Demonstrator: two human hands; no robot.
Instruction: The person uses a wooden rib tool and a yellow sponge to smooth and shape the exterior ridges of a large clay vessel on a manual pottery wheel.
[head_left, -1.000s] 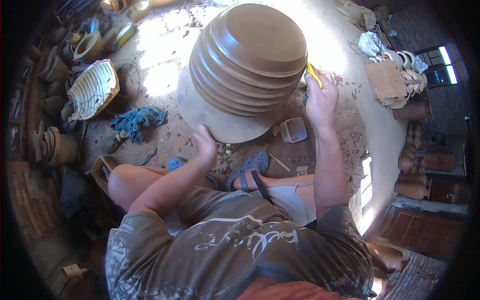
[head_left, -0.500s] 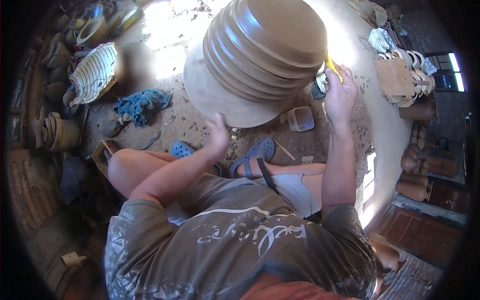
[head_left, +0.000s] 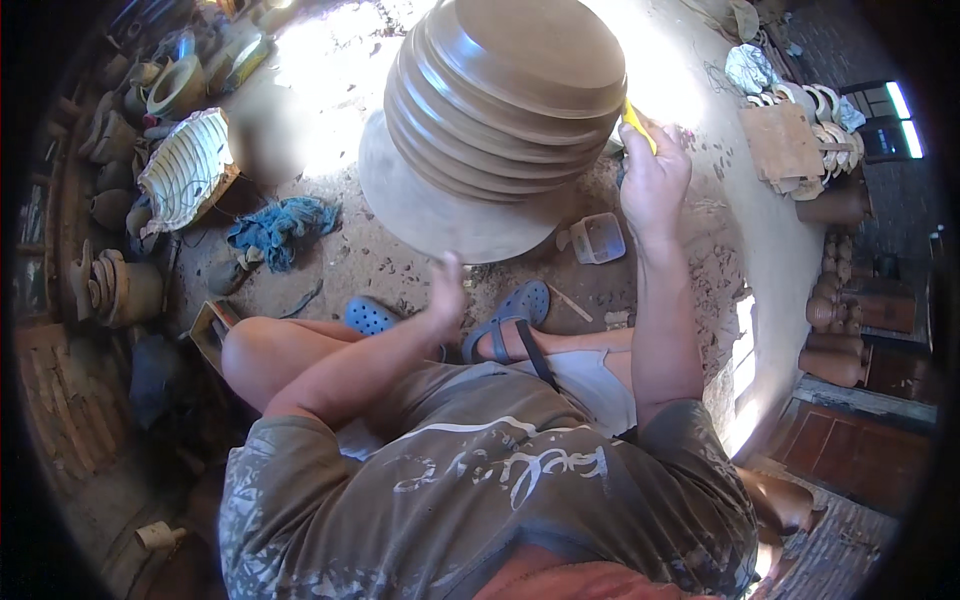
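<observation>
A large brown clay pot (head_left: 510,130) with ridged, shiny sides stands on a round wheel disc (head_left: 430,215). Against the pot's right side, my right hand (head_left: 655,180) is closed on a flat yellow scraper (head_left: 637,128); the scraper's far end is partly hidden by the pot. My left hand (head_left: 449,287) is at the disc's near edge, fingers pointing up and seemingly apart, slightly blurred, with nothing seen in it. Whether it touches the disc I cannot tell.
Right of the disc sits a clear plastic tub (head_left: 598,239). A blue-green cloth (head_left: 283,230) lies on the floor at left, near a white ribbed mould (head_left: 190,170). Clay crumbs dot the floor. Stacked pots (head_left: 835,360) line the right side.
The whole view has shifted a little, so the pot appears further left. My left hand has turned more edge-on at the disc's rim. The yellow scraper stays at the pot's right side.
</observation>
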